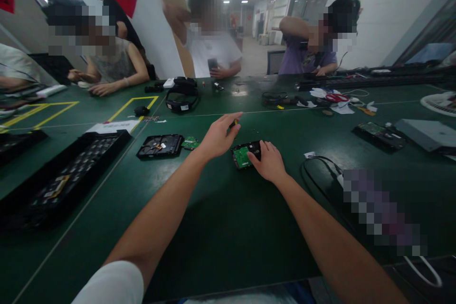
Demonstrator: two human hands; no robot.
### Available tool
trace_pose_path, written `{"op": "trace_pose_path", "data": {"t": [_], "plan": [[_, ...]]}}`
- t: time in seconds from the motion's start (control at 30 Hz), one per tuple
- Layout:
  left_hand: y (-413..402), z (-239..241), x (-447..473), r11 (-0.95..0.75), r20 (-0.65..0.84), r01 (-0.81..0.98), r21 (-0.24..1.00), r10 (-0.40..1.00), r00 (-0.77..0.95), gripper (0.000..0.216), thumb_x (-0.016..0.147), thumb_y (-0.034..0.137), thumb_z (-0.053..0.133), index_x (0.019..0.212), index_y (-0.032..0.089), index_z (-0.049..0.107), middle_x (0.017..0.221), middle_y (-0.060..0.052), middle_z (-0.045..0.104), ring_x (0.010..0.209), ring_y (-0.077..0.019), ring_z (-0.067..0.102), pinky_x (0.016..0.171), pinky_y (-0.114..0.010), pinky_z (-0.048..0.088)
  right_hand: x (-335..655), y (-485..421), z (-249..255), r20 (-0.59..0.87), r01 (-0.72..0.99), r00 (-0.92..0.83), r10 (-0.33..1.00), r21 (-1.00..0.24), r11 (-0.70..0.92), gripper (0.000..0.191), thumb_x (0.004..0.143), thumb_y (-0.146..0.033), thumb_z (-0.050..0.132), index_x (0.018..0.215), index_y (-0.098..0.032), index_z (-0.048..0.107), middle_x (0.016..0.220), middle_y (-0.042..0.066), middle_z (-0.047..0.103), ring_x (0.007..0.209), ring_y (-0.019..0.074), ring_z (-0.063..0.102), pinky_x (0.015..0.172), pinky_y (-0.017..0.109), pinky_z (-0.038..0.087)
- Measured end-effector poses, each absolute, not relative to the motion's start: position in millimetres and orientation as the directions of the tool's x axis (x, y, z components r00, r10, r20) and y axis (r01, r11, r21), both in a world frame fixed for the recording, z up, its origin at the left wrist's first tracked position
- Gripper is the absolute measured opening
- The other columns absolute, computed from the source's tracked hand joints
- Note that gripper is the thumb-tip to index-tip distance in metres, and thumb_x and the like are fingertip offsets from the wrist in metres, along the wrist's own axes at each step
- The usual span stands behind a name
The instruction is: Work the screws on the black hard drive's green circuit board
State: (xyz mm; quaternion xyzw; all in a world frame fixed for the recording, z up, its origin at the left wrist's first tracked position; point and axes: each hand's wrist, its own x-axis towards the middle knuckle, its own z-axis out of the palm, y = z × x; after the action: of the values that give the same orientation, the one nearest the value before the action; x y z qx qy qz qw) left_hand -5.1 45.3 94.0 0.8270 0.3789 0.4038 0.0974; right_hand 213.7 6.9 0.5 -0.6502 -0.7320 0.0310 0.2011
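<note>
My right hand (269, 162) rests on a hard drive (241, 156) lying on the green table, its thumb over the near part and its fingers at the far right edge. A green circuit board shows on the drive's upper face; the hand covers part of its black casing. Just left of and above the drive is my left hand (221, 135), with a small yellow-and-black tool (233, 124) between thumb and fingers; most of the tool is hidden. Left of that hand lie a loose green circuit board (190, 143) and another hard drive (160, 146).
A long black tray (67, 175) with many small parts stands at left. To the right are another drive (380, 135), a grey box (427, 135) and a black cable (309, 175). A black headset (182, 97) lies farther back. Several people sit across the table.
</note>
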Motion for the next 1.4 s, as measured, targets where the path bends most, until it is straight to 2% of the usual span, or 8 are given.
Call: {"op": "trace_pose_path", "data": {"t": [0.1,0.23,0.33,0.57,0.83,1.03,1.27,1.4], "plan": [[44.6,93.6,-3.8,-0.706,0.567,0.483,0.518,0.706,0.424,0.051,0.102,0.021,0.049,0.153,0.024,0.046,0.133,-0.01,0.068,0.108,-0.018,0.068,0.1,-0.037,0.054,214.1,7.2,-0.5,0.253,0.937,-0.072,0.965,-0.313,0.152,0.077,0.1,-0.066,0.038,0.151,-0.009,0.048,0.15,0.022,0.054,0.143,0.037,0.046,0.121,0.052,0.032],[44.5,98.3,-4.5,-0.672,0.577,0.568,0.476,0.725,0.376,0.043,0.097,0.031,0.065,0.139,0.023,0.06,0.112,-0.008,0.074,0.097,-0.021,0.07,0.094,-0.039,0.055,215.3,8.4,-1.8,0.234,0.934,-0.073,0.969,-0.324,0.149,0.081,0.1,-0.068,0.037,0.153,-0.008,0.045,0.152,0.023,0.052,0.145,0.0372,0.044,0.121,0.053,0.032],[43.2,101.0,-4.9,-0.663,0.569,0.592,0.458,0.73,0.378,0.038,0.095,0.037,0.067,0.13,0.023,0.066,0.111,-0.008,0.075,0.095,-0.022,0.07,0.092,-0.039,0.055,215.5,8.1,-0.2,0.222,0.935,-0.077,0.972,-0.323,0.148,0.083,0.1,-0.069,0.036,0.153,-0.006,0.044,0.152,0.023,0.052,0.145,0.0379,0.044,0.121,0.053,0.032],[43.4,94.8,-5.3,-0.647,0.471,0.403,0.648,0.755,0.455,0.061,0.099,0.021,0.054,0.157,0.024,0.039,0.131,-0.01,0.069,0.099,-0.0162,0.071,0.084,-0.03,0.057,214.6,6.5,2.8,0.227,0.936,-0.077,0.971,-0.32,0.149,0.079,0.101,-0.066,0.036,0.153,-0.007,0.045,0.151,0.023,0.053,0.144,0.0381,0.045,0.12,0.053,0.033],[43.4,102.2,-4.6,-0.673,0.587,0.585,0.453,0.719,0.373,0.032,0.088,0.038,0.077,0.115,0.021,0.069,0.105,-0.007,0.074,0.09,-0.0201,0.069,0.083,-0.035,0.055,215.6,8.6,-3.1,0.256,0.937,-0.077,0.964,-0.313,0.158,0.079,0.1,-0.066,0.038,0.152,-0.007,0.046,0.15,0.024,0.054,0.142,0.038,0.047,0.119,0.053,0.033],[41.7,97.8,-3.4,-0.644,0.489,0.374,0.667,0.757,0.433,0.044,0.101,0.029,0.053,0.145,0.023,0.055,0.129,-0.01,0.069,0.091,-0.0164,0.07,0.071,-0.029,0.059,216.1,8.3,-3.6,0.274,0.935,-0.078,0.959,-0.313,0.165,0.078,0.1,-0.067,0.037,0.151,-0.009,0.047,0.149,0.023,0.054,0.142,0.0379,0.047,0.118,0.054,0.035],[43.4,101.6,-5.3,-0.677,0.596,0.589,0.442,0.712,0.371,0.026,0.094,0.033,0.069,0.118,0.021,0.071,0.11,-0.009,0.071,0.099,-0.0221,0.068,0.09,-0.038,0.056,216.0,8.4,-0.7,0.237,0.933,-0.076,0.969,-0.326,0.152,0.08,0.1,-0.069,0.038,0.153,-0.01,0.046,0.15,0.021,0.054,0.143,0.0383,0.047,0.118,0.054,0.037],[41.5,100.7,-4.6,-0.709,0.57,0.514,0.483,0.701,0.43,0.036,0.099,0.029,0.059,0.134,0.022,0.064,0.123,-0.01,0.071,0.106,-0.0211,0.068,0.093,-0.037,0.056,215.2,6.6,2.2,0.23,0.933,-0.073,0.97,-0.328,0.148,0.079,0.1,-0.068,0.037,0.153,-0.01,0.045,0.151,0.021,0.053,0.144,0.0379,0.046,0.118,0.054,0.036]]}}
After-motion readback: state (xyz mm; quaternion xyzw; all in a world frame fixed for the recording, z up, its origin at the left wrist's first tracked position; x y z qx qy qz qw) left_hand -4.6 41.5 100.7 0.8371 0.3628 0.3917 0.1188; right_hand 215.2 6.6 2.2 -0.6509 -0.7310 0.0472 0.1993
